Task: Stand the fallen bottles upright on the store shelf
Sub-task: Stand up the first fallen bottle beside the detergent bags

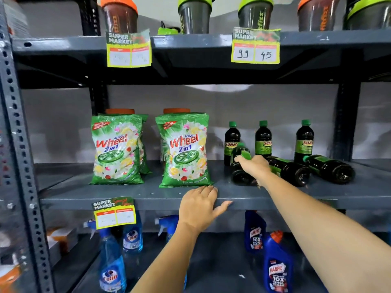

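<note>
The right hand (255, 166) was closed around the neck of a half-raised bottle (240, 166), apparently to tip it upright. Just beyond that grip, two more bottles (289, 169) lay flat. The left hand (197, 206) rested open on the shelf edge (148, 200), likely for balance.

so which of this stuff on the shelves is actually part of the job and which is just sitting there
Part of the job:
- tilted dark bottle gripped by the right hand
- two fallen bottles
- middle shelf

Just there:
- three upright bottles
- detergent bags
- shaker cups
- blue spray and cleaner bottles
- price tags
- left hand, resting on the shelf edge
</note>
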Action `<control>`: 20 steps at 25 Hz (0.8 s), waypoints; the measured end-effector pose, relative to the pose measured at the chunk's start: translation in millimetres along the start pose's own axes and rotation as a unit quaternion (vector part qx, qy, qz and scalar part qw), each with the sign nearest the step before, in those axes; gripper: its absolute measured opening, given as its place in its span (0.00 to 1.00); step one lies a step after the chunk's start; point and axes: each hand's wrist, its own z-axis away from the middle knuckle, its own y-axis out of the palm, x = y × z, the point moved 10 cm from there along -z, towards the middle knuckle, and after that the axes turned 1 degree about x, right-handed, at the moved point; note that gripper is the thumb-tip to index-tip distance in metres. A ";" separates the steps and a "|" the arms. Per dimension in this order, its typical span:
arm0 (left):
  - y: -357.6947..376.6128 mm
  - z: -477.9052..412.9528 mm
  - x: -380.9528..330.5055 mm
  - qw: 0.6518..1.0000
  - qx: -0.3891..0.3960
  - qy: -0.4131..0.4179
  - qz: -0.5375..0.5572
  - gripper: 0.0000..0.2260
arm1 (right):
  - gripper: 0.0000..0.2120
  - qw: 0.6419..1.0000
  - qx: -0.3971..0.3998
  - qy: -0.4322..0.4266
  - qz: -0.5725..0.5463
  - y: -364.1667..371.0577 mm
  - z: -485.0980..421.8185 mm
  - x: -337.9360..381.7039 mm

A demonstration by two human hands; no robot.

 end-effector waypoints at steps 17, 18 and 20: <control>-6.2 -0.4 -1.5 1.000 -0.008 -0.011 -0.008 0.24 | 0.32 0.981 0.061 -0.098 -0.155 16.4 -5.7 -18.2; -6.1 -0.1 -1.4 1.000 -0.007 -0.012 -0.008 0.24 | 0.33 0.984 0.043 -0.103 -0.142 13.3 -5.5 -18.2; -6.5 -0.6 -1.2 1.000 -0.007 -0.014 -0.010 0.23 | 0.39 0.984 0.040 -0.104 -0.137 11.7 -5.6 -18.1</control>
